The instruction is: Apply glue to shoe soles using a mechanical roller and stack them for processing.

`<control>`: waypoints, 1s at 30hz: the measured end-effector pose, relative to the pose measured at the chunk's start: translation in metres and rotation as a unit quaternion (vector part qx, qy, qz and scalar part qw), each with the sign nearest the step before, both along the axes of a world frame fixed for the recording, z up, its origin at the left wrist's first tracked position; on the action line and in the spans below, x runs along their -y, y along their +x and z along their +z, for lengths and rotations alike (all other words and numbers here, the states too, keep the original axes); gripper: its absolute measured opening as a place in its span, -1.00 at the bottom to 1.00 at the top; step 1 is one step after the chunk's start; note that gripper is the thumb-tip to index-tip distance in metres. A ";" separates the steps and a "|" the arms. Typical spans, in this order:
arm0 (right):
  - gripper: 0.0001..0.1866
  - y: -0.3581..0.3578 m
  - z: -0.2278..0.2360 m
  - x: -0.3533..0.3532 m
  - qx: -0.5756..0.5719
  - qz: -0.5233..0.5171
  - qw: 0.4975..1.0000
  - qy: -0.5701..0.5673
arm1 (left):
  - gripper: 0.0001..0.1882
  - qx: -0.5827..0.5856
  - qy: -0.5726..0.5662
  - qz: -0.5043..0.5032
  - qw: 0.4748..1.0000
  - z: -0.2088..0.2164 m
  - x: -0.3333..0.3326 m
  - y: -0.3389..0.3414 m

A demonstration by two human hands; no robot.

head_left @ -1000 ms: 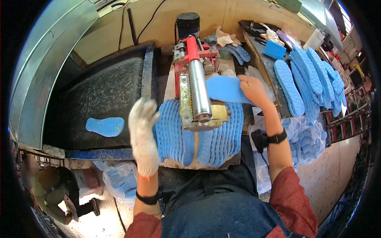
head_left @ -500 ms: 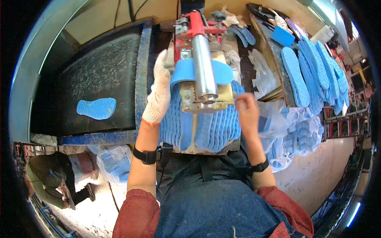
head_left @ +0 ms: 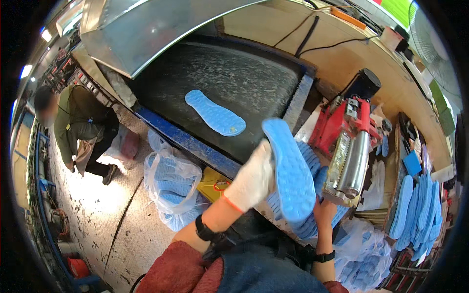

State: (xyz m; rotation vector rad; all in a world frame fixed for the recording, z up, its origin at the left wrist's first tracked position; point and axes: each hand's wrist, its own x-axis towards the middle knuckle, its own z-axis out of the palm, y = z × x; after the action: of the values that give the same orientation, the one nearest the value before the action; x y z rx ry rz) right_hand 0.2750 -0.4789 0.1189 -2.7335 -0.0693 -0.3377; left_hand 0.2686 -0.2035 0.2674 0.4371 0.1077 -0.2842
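My left hand (head_left: 254, 176) wears a white knitted glove and is closed around the edge of a blue textured insole (head_left: 292, 171), held up before the bench. Another blue insole (head_left: 215, 113) lies on the black belt surface (head_left: 249, 68) beyond it. My bare right hand (head_left: 324, 213) is low beside the stacked blue insoles (head_left: 339, 215), under the end of the red press with a metal cylinder (head_left: 355, 163). Its fingers are mostly hidden by the press and the insoles, so I cannot see what they hold.
The belt has a blue frame (head_left: 190, 144) and a metal hood (head_left: 151, 31). Bagged insoles stand at the left (head_left: 171, 180) and lower right (head_left: 364, 249). More insoles (head_left: 422, 210) lie on a right-hand shelf. A person (head_left: 83, 127) bends over at the far left.
The view has swung left toward the belt. My left hand has moved from the press, bringing an insole toward the belt. My right hand has lowered to the stack.
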 end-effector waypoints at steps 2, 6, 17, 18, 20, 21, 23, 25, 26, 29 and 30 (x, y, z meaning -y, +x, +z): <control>-0.63 0.001 0.002 0.005 -0.017 0.001 1.000 -0.005 | -0.49 0.017 -0.043 0.092 0.995 0.007 -0.026 0.030; -0.65 0.004 0.004 0.003 -0.009 0.025 0.999 -0.023 | -0.54 -0.006 0.019 0.270 0.963 -0.019 -0.102 0.122; -0.66 0.016 -0.069 0.103 -0.028 0.059 0.989 0.130 | -0.37 -0.124 0.550 0.284 0.775 -0.009 -0.118 0.162; -0.65 0.001 -0.013 0.053 -0.029 0.027 0.952 0.304 | -0.37 -0.083 0.584 0.305 0.747 0.001 -0.129 0.132; -0.65 -0.012 0.030 0.050 -0.053 -0.033 0.891 0.449 | -0.36 0.036 0.505 0.343 0.791 0.001 -0.119 0.100; -0.64 -0.017 0.045 0.053 -0.073 -0.069 0.804 0.586 | -0.36 0.090 0.394 0.370 0.836 -0.004 -0.110 0.084; -0.64 -0.017 0.072 0.064 0.018 -0.075 0.864 0.497 | -0.37 0.104 0.377 0.323 0.862 0.007 -0.061 0.056; -0.62 -0.006 0.092 0.073 0.130 -0.083 0.951 0.269 | -0.34 0.159 0.366 0.253 0.881 0.008 -0.014 0.040; -0.59 0.004 0.101 0.080 0.185 -0.034 0.966 0.174 | -0.34 0.194 0.382 0.211 0.879 0.008 0.007 0.038; -0.49 0.022 0.134 0.089 0.246 0.037 0.968 -0.040 | -0.28 0.311 0.347 0.120 0.877 0.024 0.079 0.040; -0.49 0.026 0.146 0.082 0.244 0.037 0.968 -0.036 | -0.28 0.353 0.296 0.094 0.883 0.033 0.097 0.044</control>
State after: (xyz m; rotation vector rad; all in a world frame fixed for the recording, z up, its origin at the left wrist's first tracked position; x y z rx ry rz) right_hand 0.3012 -0.5606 0.2647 -2.6420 -0.3204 -0.9940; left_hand 0.3123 -0.3004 0.2999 1.1082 -0.4935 0.1258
